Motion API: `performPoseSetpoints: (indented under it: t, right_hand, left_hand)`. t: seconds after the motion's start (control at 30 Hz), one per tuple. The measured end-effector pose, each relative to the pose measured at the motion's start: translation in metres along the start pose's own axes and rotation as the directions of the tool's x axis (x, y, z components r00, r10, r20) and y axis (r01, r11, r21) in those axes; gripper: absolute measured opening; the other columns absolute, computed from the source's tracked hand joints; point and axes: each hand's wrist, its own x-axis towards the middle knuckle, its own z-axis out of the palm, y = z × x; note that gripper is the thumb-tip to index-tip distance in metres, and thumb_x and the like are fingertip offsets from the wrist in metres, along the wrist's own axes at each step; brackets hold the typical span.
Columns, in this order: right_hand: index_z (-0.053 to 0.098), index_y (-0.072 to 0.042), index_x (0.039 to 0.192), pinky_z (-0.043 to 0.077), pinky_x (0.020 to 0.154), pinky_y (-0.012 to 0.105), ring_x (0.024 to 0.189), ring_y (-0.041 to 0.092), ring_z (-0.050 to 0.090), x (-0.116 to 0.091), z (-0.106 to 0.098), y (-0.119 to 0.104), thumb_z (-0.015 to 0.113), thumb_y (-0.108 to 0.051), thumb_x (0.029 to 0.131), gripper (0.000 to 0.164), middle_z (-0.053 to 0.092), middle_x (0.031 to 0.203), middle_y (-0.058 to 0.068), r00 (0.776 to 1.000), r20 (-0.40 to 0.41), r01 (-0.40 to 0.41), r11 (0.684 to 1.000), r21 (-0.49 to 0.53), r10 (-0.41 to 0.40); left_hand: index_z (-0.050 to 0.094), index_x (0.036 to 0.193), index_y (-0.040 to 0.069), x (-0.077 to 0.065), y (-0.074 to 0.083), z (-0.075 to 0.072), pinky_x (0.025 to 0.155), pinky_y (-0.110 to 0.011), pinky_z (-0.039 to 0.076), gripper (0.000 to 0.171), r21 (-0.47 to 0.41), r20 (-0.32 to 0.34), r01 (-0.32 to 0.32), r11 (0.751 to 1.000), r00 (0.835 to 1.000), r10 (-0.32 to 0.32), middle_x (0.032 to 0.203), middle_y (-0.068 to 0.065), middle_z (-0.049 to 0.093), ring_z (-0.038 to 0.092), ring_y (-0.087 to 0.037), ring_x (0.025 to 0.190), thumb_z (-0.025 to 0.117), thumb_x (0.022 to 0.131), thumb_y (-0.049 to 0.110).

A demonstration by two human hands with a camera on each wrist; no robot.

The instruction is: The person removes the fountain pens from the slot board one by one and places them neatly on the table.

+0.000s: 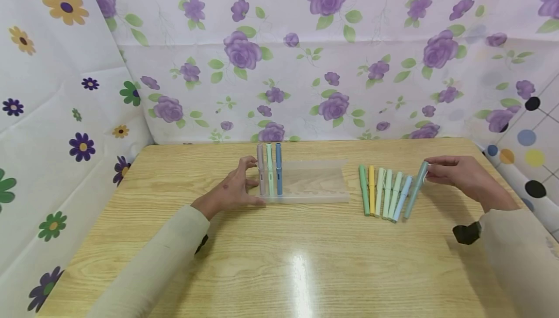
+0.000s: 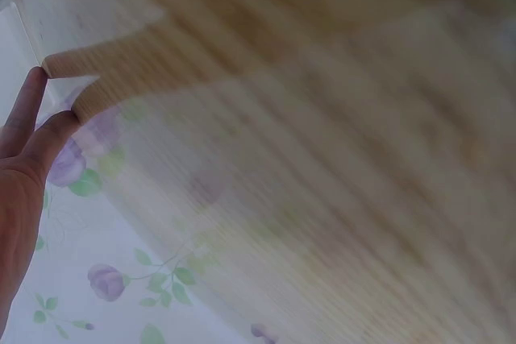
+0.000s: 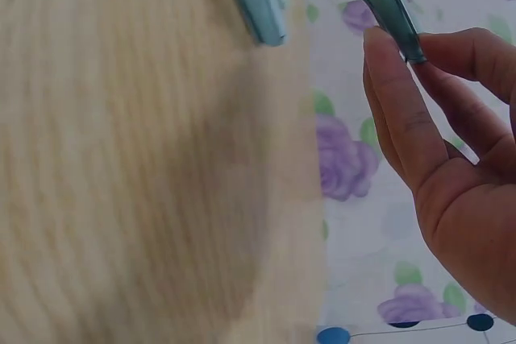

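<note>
A clear plastic pen tray (image 1: 314,199) lies on the table, with three capped pens side by side at its left end: a mauve pen (image 1: 261,168), a mint pen (image 1: 269,170) and a blue pen (image 1: 279,169). My left hand (image 1: 233,184) grips that end, thumb along the front edge, fingers toward the back. On the right, my right hand (image 1: 454,175) pinches the clip end of a teal pen (image 1: 417,189) between thumb and fingertips. The pen is tilted, its lower end toward the table. In the right wrist view its clip (image 3: 395,6) shows close to the fingertips.
Between tray and right hand lies a row of several capped pens, from a green pen (image 1: 364,190) and a yellow pen (image 1: 371,190) to a light blue pen (image 1: 402,199). Flowered cloth (image 1: 279,90) stands along the table's back edge.
</note>
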Motion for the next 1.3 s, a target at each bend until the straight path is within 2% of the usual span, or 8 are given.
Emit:
performPoseSetpoints:
  t: [0.23, 0.47, 0.63, 0.73, 1.0, 1.3]
  right_hand:
    - [0.033, 0.013, 0.148, 0.054, 0.088, 0.029, 0.099, 0.009, 0.07, 0.004, 0.003, 0.019, 0.052, -0.023, 0.106, 0.058, 0.068, 0.106, -0.009, 0.999, 0.008, -0.045, 0.999, -0.004, 0.045]
    - [0.031, 0.017, 0.146, 0.055, 0.088, 0.029, 0.097, 0.01, 0.071, 0.006, 0.006, 0.032, 0.054, -0.017, 0.105, 0.058, 0.069, 0.101, -0.01, 0.997, 0.035, -0.067, 0.995, 0.068, 0.065]
    - [0.032, 0.018, 0.144, 0.057, 0.084, 0.031, 0.091, 0.012, 0.072, 0.008, 0.01, 0.036, 0.055, -0.012, 0.104, 0.056, 0.072, 0.096, -0.001, 0.994, 0.044, -0.103, 0.985, 0.137, 0.098]
    - [0.03, 0.018, 0.145, 0.057, 0.083, 0.032, 0.089, 0.013, 0.073, 0.009, 0.012, 0.037, 0.053, -0.012, 0.105, 0.056, 0.073, 0.096, 0.002, 0.992, 0.047, -0.12, 0.98, 0.158, 0.114]
    - [0.023, 0.019, 0.147, 0.057, 0.083, 0.031, 0.088, 0.011, 0.072, 0.01, 0.013, 0.034, 0.047, -0.014, 0.107, 0.057, 0.072, 0.097, 0.002, 0.99, 0.057, -0.133, 0.982, 0.135, 0.126]
    - [0.024, 0.02, 0.146, 0.057, 0.083, 0.031, 0.087, 0.012, 0.072, 0.006, 0.019, 0.029, 0.046, -0.015, 0.107, 0.057, 0.071, 0.097, 0.004, 0.99, 0.044, -0.138, 0.984, 0.116, 0.133]
  left_hand:
    - [0.014, 0.146, 0.02, 0.0, 0.0, 0.0, 0.1, -0.052, 0.047, 0.103, -0.018, 0.007, 0.002, 1.0, 1.0, -0.002, 0.156, -0.02, 0.023, 0.057, -0.038, 0.124, 0.09, 0.076, 0.02]
    - [0.015, 0.145, 0.02, 0.001, 0.0, 0.0, 0.101, -0.052, 0.046, 0.103, -0.031, 0.004, 0.008, 0.999, 1.0, -0.008, 0.157, -0.02, 0.023, 0.057, -0.038, 0.125, 0.09, 0.075, 0.019]
    - [0.014, 0.146, 0.02, 0.001, 0.0, 0.0, 0.101, -0.052, 0.046, 0.104, -0.027, 0.004, 0.008, 1.0, 1.0, -0.008, 0.157, -0.02, 0.023, 0.057, -0.037, 0.124, 0.09, 0.075, 0.019]
    - [0.014, 0.146, 0.02, 0.001, 0.0, 0.0, 0.101, -0.052, 0.046, 0.104, -0.02, 0.005, 0.003, 1.0, 1.0, -0.003, 0.157, -0.02, 0.023, 0.057, -0.038, 0.124, 0.09, 0.076, 0.019]
    - [0.014, 0.145, 0.02, 0.0, 0.0, 0.0, 0.102, -0.052, 0.045, 0.103, -0.035, 0.006, 0.006, 0.999, 1.0, -0.006, 0.157, -0.02, 0.022, 0.057, -0.037, 0.125, 0.09, 0.076, 0.019]
    - [0.014, 0.146, 0.02, 0.0, 0.001, 0.0, 0.102, -0.051, 0.045, 0.103, -0.035, 0.005, 0.011, 0.999, 1.0, -0.011, 0.157, -0.02, 0.022, 0.057, -0.037, 0.125, 0.09, 0.076, 0.018]
